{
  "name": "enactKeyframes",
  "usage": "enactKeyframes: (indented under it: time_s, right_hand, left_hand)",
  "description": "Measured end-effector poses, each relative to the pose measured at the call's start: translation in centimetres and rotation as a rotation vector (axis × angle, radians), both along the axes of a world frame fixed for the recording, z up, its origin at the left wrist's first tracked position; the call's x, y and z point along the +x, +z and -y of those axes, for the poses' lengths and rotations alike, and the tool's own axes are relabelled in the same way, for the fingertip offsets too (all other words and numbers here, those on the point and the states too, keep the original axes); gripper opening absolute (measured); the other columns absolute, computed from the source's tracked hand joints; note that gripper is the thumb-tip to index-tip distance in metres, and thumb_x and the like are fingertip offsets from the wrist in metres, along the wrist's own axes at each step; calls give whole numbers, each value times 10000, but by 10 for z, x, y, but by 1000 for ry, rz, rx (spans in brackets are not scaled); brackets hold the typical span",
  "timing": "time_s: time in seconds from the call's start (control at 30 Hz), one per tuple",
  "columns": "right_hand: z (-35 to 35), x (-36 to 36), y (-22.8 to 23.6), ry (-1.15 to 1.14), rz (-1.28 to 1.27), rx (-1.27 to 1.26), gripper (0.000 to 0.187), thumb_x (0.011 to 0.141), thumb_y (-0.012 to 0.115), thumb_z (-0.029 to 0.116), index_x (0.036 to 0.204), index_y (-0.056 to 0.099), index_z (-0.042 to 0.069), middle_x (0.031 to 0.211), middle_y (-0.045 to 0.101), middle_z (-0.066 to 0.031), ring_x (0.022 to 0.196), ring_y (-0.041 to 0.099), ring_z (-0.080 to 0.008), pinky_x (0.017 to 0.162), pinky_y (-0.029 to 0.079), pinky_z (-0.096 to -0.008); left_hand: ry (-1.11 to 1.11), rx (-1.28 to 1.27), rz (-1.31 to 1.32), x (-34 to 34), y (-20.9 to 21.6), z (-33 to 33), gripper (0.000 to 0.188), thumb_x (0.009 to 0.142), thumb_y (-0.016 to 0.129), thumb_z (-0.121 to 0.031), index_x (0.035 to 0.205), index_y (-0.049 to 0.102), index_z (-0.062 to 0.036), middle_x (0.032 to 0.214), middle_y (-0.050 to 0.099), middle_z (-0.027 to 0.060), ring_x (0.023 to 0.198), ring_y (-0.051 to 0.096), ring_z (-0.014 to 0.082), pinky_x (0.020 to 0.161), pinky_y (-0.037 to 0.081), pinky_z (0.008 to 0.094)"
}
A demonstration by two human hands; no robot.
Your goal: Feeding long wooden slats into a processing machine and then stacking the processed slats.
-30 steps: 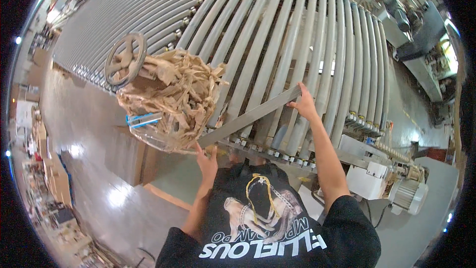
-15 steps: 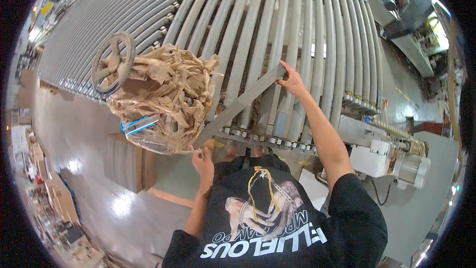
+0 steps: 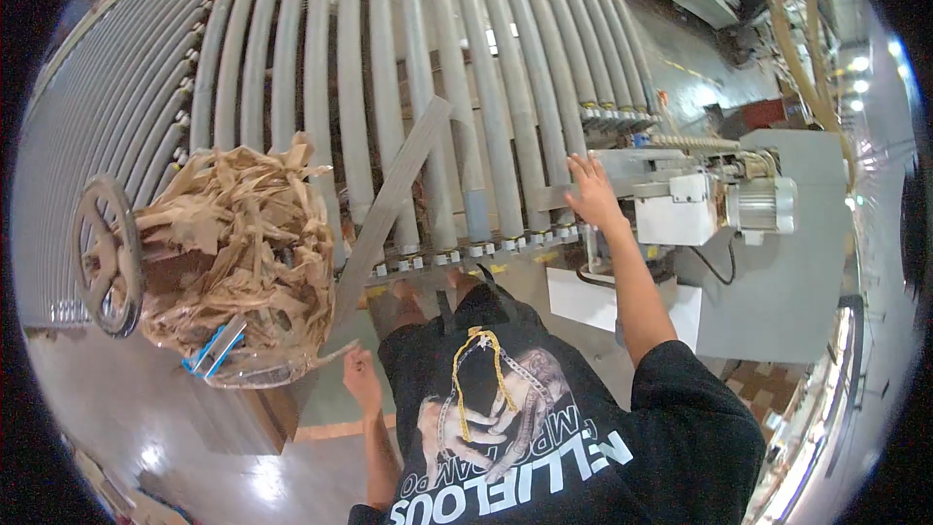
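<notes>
Currently, handwheel (image 3: 107, 256): stands at far left, beside the bagged paper.
Bagged brown paper (image 3: 243, 267): crumpled inside clear plastic (image 3: 282, 365); a blue-and-silver item (image 3: 214, 348) lies against its near side.
Left hand (image 3: 362, 381): fingers curled, just beside the plastic's edge; whether it grips the plastic cannot be told.
Flat grey strip (image 3: 394, 199): lies slantwise over the conveyor rollers (image 3: 353, 87), lower end beside the bagged paper.
Right hand (image 3: 595, 196): open, fingers spread, near the roller ends; contact cannot be told.
Motor (image 3: 763, 207): sits right of a white housing (image 3: 673, 209).
</notes>
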State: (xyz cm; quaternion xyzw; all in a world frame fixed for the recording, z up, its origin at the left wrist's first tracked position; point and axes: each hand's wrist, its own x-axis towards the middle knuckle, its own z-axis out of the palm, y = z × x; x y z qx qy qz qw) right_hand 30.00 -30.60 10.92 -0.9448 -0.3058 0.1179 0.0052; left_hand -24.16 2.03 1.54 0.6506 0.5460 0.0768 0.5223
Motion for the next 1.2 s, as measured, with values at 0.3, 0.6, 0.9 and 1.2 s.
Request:
enactKeyframes:
  time_s: [0.3, 0.6, 0.9, 1.2]
  right_hand:
    - [45, -21, -15, 95, 119, 86, 646, 773, 922, 252, 1357, 670, 140, 1277, 652, -123, 1320, 571, -373, 1299, 304, -554]
    - [-126, -134, 27, 646, -70, 307, 640, 853, 817, 463, 1361, 667, 103, 1317, 656, -112, 1342, 584, -346, 1299, 319, -532]
    - [-102, -104, 3, 737, -182, 197, 626, 806, 813, 213, 1409, 659, 144, 1330, 707, -84, 1248, 667, -296, 1127, 506, -447]
    - [-173, -39, -2, 818, -62, 473, 347, 802, 811, 93, 1138, 761, 166, 1239, 732, -68, 1304, 634, -297, 1179, 481, -476]
  left_hand:
    - [-556, 145, 88, 70, 91, -23, 293, 1015, 750, -284, 1182, 787, -47, 1077, 794, 157, 997, 751, 332, 873, 575, 412]
    - [-1017, 885, 124, 216, 167, 11, 741, 789, 928, -352, 1444, 645, -151, 1438, 649, 92, 1379, 552, 361, 1214, 374, 533]
    - [-866, 868, -53, 154, 120, 13, 548, 834, 859, -242, 1347, 682, -162, 1326, 687, 72, 1223, 633, 304, 1076, 468, 483]
    - [-544, 880, -205, 90, 90, 23, 446, 860, 827, -197, 1290, 725, -145, 1385, 644, 122, 1282, 580, 409, 1101, 448, 554]
